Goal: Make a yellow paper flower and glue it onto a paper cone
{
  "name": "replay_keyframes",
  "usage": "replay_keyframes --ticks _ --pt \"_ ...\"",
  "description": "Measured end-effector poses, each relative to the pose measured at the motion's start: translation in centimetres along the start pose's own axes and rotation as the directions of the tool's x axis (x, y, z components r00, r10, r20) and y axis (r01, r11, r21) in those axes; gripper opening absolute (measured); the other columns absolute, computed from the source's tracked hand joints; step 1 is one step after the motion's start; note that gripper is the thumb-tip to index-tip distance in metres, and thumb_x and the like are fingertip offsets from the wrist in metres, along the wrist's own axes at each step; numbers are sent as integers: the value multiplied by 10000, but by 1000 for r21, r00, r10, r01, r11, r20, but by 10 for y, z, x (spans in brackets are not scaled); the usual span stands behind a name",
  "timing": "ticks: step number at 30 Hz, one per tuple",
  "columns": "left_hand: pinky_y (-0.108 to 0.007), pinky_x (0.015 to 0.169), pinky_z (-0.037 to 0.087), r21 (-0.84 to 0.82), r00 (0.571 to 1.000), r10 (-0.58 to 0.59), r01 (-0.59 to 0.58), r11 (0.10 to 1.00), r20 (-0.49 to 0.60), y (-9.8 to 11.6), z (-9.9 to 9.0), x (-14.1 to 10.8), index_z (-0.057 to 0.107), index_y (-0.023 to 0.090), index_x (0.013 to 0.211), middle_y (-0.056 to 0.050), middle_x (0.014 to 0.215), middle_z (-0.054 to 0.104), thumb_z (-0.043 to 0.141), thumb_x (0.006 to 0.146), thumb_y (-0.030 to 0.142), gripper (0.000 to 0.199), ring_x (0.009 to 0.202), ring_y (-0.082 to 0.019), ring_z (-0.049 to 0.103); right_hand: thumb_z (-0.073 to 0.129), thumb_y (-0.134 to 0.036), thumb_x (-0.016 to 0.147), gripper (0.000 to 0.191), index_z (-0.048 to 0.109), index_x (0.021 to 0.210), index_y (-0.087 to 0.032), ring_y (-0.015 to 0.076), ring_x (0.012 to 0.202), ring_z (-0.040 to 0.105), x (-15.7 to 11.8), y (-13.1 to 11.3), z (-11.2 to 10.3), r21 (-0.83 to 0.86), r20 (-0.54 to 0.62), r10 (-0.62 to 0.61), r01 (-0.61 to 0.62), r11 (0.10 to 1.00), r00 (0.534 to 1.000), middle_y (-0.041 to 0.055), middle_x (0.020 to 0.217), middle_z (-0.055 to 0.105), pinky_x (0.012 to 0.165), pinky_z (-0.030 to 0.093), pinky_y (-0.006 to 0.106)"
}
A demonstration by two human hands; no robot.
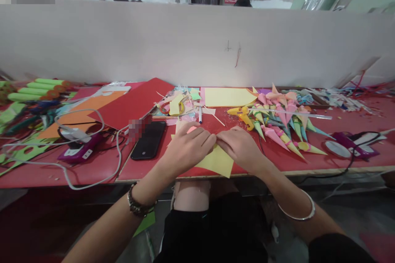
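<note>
Yellow paper lies at the red table's front edge, partly under both hands. My left hand has its fingers curled together over the paper's left part. My right hand meets it at the fingertips, its fingers also bent and pressed together. What the fingertips pinch is hidden between them. A bit of pink shows behind my left hand. Beyond my right hand lies a yellow glue gun, beside a pile of folded paper cones in pink, yellow, green and blue.
A black phone and purple power strip with white cables lie left. Red card, scissors and yellow sheets lie behind. Another purple strip is right. A white partition bounds the back.
</note>
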State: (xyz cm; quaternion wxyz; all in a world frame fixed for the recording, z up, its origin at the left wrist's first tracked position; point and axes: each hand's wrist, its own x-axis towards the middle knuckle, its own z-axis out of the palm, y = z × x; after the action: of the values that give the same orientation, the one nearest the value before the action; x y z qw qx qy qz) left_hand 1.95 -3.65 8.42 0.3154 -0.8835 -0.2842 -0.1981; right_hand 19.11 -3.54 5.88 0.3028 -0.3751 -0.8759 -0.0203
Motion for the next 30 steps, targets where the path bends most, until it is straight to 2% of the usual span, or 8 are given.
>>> replay_keyframes --ticks 7,13,15,17,20,23,27,30 --pt "-240 666 377 -4 1000 -14 14 1000 -16 -8 11 -11 517 192 615 52 517 523 372 808 157 244 516 -79 471 340 -271 886 279 520 694 -179 117 574 468 -3 3 -7 143 62 39 -47 989 997 -1 627 575 610 325 244" --pt "-276 693 400 -93 954 -296 299 950 49 -43 15 -36 553 195 608 27 520 561 419 745 173 193 546 -109 521 399 -258 858 213 498 683 -187 98 544 456 -15 26 -24 257 14 148 -146 955 989 -24 599 516 561 338 221" --pt "-283 688 417 -222 865 -501 494 841 28 -51 18 -42 572 187 652 4 566 593 430 745 203 170 590 -126 548 413 -255 848 194 497 686 -189 93 525 445 -15 31 -27 294 -20 206 -191 937 978 -31 581 490 523 331 212" --pt "-270 661 443 -483 783 -609 585 651 128 -53 20 -45 585 178 824 -27 695 636 423 773 293 205 648 -135 573 416 -259 841 184 496 690 -190 95 533 442 -13 33 -26 341 -42 236 -208 917 971 -30 589 480 517 334 214" --pt "-258 656 471 -796 806 -463 532 290 369 -45 21 -45 527 173 1041 -74 897 643 336 801 487 439 754 -149 592 407 -288 839 204 474 674 -188 98 533 423 -6 35 -16 423 -101 288 -221 879 952 -28 587 443 504 337 216" --pt "-244 625 476 -801 774 -354 590 101 525 -33 18 -41 587 161 940 -69 861 655 438 741 541 454 756 -169 593 376 -299 850 222 453 674 -188 103 537 429 0 37 -2 469 -143 330 -230 853 933 -24 592 430 503 356 215" --pt "-211 526 443 -710 666 -469 696 109 581 -21 15 -29 598 124 690 -26 652 631 469 764 437 347 596 -136 564 408 -276 830 124 471 891 -188 187 825 496 1 31 10 274 -322 314 -230 934 893 52 841 511 737 405 325" --pt "-195 507 420 -697 685 -525 683 219 506 -14 13 -18 566 120 612 -2 575 586 474 769 378 316 561 -120 540 527 -308 758 287 430 996 -180 253 1011 409 0 13 10 101 -362 148 -119 988 920 107 1024 464 873 324 421"
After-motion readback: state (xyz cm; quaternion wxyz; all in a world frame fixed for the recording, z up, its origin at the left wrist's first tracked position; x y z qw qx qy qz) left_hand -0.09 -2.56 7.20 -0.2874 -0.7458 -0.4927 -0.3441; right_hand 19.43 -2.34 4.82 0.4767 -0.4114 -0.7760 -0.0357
